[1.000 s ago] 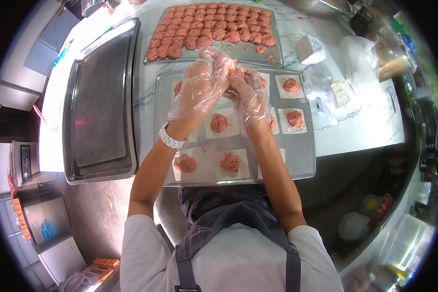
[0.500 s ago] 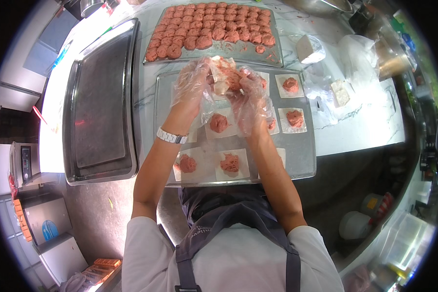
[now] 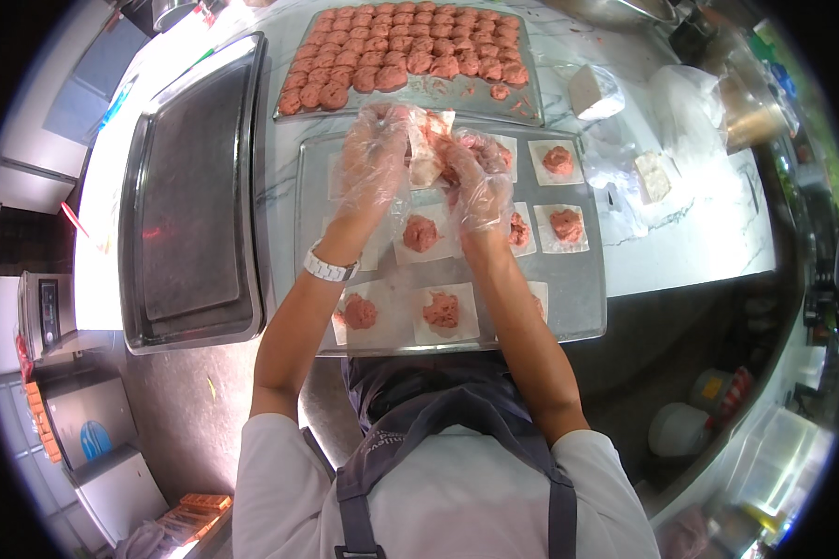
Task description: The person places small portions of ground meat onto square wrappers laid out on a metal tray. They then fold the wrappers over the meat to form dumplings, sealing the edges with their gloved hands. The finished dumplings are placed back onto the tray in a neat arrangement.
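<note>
Above the far part of a metal tray [image 3: 573, 298], my left hand [image 3: 371, 158] and my right hand [image 3: 482, 179], both in clear plastic gloves, hold a pale dumpling wrapper with pink minced meat [image 3: 427, 160] between them. The left fingers grip its left side; the right fingers are closed on its right side, with meat at the fingertips. On the tray below, several square wrappers lie flat, each visible one with a lump of minced meat [image 3: 420, 234] on it. My hands and forearms partly cover some of these.
Beyond is a second tray [image 3: 452, 104] with rows of meat balls. An upside-down-looking dark tray [image 3: 196, 205] lies left. On the right are a wrapper stack [image 3: 595, 93] in plastic, a smaller white block [image 3: 653, 178] and a crumpled plastic bag [image 3: 688, 107]. A metal bowl [image 3: 625, 11] stands far right.
My right hand has turned and shifted slightly left and up against the wrapper. The left hand has moved only a little; both still hold the wrapper and meat.
</note>
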The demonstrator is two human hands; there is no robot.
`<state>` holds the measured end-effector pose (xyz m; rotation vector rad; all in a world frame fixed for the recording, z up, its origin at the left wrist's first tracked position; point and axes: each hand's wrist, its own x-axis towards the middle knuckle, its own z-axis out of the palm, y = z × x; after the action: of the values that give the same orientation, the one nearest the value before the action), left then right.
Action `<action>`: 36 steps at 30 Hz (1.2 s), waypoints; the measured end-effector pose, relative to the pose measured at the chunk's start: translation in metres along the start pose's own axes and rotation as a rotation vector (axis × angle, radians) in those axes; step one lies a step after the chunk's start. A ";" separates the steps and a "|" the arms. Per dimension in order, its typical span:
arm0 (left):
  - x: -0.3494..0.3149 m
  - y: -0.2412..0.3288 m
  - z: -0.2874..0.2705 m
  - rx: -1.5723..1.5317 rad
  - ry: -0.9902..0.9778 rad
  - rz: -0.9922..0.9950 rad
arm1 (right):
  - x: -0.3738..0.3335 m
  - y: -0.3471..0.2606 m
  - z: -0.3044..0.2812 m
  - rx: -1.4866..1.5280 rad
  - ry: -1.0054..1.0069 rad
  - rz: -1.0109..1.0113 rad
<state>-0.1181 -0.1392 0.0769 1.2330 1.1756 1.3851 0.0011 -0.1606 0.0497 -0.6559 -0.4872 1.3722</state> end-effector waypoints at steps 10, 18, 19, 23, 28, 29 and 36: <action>0.014 0.003 -0.020 -0.595 -0.065 -0.308 | 0.010 0.018 -0.029 0.079 -0.028 0.103; 0.009 0.043 -0.041 -0.561 0.049 -0.252 | 0.032 -0.030 -0.031 -0.003 0.099 -0.033; 0.008 0.047 -0.045 -0.537 0.059 -0.252 | 0.041 -0.038 -0.033 -0.052 0.099 -0.089; 0.000 0.044 -0.067 -0.562 0.048 -0.169 | 0.091 -0.062 -0.027 -0.465 0.057 -0.735; -0.015 0.051 -0.079 -0.551 0.123 -0.217 | 0.126 -0.073 0.001 -1.068 0.032 -1.241; -0.017 0.055 -0.078 -0.530 0.166 -0.227 | 0.141 -0.067 -0.004 -1.105 -0.029 -1.244; -0.015 0.056 -0.084 -0.489 0.166 -0.219 | 0.184 -0.019 -0.074 -1.953 -0.110 -1.148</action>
<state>-0.2028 -0.1686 0.1270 0.6383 0.9677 1.5110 0.0913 0.0095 -0.0019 -1.4110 -1.9230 -0.5658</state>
